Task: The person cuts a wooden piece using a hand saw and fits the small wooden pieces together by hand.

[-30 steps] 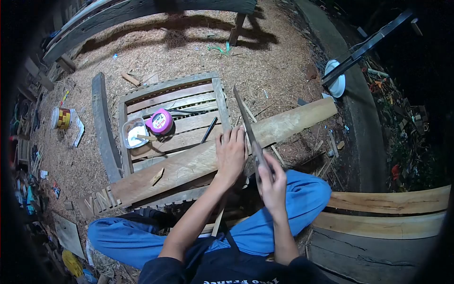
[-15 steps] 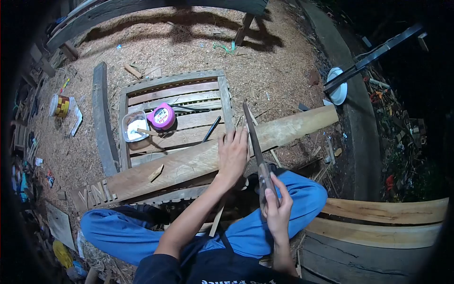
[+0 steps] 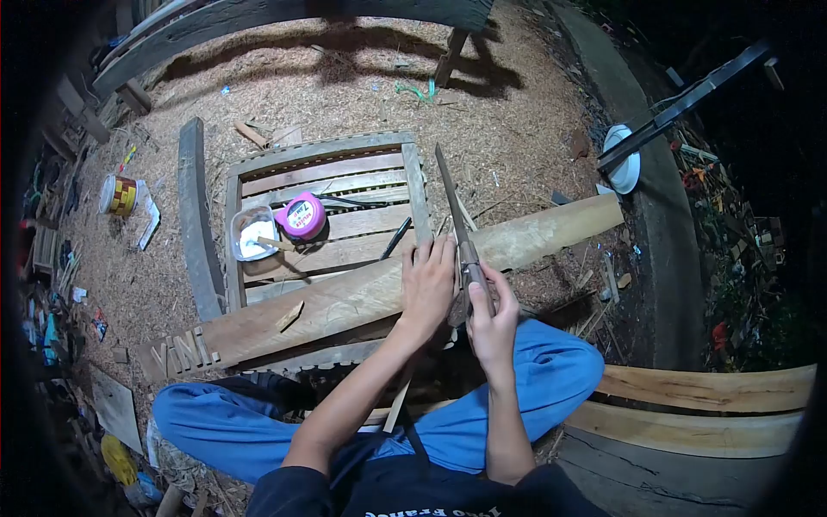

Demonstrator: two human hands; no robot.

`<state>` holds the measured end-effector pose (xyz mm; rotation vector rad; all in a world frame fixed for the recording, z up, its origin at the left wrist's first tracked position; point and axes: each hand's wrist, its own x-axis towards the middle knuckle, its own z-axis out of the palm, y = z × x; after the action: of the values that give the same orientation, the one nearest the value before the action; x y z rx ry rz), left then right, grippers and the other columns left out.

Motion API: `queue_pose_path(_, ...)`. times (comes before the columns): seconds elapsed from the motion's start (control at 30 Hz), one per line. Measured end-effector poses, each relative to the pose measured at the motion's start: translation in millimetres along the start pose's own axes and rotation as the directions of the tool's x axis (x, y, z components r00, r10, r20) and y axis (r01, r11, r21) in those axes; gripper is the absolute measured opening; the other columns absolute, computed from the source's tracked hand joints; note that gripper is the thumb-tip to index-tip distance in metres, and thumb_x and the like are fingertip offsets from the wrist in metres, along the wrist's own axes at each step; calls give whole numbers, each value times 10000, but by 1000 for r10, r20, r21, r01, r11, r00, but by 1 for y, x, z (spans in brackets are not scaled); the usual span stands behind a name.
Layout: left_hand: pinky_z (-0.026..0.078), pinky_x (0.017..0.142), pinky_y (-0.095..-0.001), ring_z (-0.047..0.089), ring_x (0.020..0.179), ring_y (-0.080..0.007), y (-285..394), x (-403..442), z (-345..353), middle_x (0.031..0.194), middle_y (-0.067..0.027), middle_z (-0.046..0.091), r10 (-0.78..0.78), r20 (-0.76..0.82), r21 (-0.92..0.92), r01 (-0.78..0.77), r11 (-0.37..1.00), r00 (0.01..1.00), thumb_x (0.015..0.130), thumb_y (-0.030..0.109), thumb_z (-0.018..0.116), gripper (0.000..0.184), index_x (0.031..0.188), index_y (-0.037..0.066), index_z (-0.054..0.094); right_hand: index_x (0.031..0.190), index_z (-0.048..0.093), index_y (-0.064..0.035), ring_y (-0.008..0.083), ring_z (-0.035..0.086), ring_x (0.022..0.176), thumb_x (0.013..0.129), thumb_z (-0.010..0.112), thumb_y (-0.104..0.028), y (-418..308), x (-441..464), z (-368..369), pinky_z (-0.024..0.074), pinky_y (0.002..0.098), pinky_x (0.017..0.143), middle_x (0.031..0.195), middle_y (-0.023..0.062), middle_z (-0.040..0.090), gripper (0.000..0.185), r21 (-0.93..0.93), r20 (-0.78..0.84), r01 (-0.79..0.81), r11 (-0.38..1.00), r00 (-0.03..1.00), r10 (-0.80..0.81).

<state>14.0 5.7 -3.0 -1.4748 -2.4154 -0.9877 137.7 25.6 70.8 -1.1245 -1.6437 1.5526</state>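
My right hand (image 3: 493, 323) is wrapped round the wooden handle of a long-bladed knife (image 3: 451, 194). Its narrow dark blade points away from me, crossing over a long wooden board (image 3: 353, 297). Close to the blade's left side, my left hand (image 3: 428, 280) rests on the board with its fingers pressed down on a thin wood strip (image 3: 457, 271), mostly hidden. Small wood pieces (image 3: 185, 349) form raised letters at the board's left end. A loose wood chip (image 3: 291, 316) lies on the board.
Under the board is a slatted wooden frame (image 3: 323, 146) bearing a pink tape measure (image 3: 303, 215), a plastic tub of white paste (image 3: 256, 234) and a black pen (image 3: 396, 239). A tin can (image 3: 119, 196) stands at left. Planks (image 3: 698, 426) lie at right.
My right hand has moved forward and slightly left with the knife, so the blade reaches further over the board. The left hand stays in place on the board.
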Motion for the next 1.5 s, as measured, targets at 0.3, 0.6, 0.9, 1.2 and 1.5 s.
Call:
queue_pose_path(0.3,392,1042,-457,575,1171,-290,4,-1,5,1247,-114,651,-29,-33,9,29,1000,999,986,194,614,348,1285,17,614,1417,565,74,208,625,1204,1042,616,-135,9,-18,-17,489,322,1033,1326,174,650,433,7,-34,-44,999,998,44)
queue_pose_path(0.6,386,1056,-453,567,1186,-282,3,4,5,1255,-103,654,-46,-21,5,46,999,999,918,172,655,449,1334,13,602,1419,557,88,201,625,1204,1036,633,-141,1,-55,-27,491,322,1032,1352,167,647,453,65,-44,-255,965,965,258)
queue_pose_path(0.9,386,1054,-455,570,1187,-281,3,7,1,1260,-105,651,-43,-4,2,43,999,999,920,176,653,450,1336,13,607,1399,569,98,221,600,1281,1033,633,-142,12,-56,-35,451,339,1093,1373,190,648,443,49,-24,-46,998,999,47)
queue_pose_path(1.2,386,1045,-456,574,1159,-293,4,5,-1,1249,-114,649,-34,-8,-4,34,999,999,936,157,630,419,1327,5,610,1400,575,85,205,626,1217,1035,634,-144,7,-26,-17,484,329,1041,1347,178,658,435,29,-16,12,1000,1000,-11)
queue_pose_path(1.5,390,1035,-447,584,1134,-280,2,3,2,1233,-104,659,-6,-23,40,7,999,1000,930,171,652,426,1324,13,613,1399,575,72,187,623,1213,1041,621,-134,-2,-9,-12,492,322,1032,1348,169,653,415,72,23,-57,996,998,55)
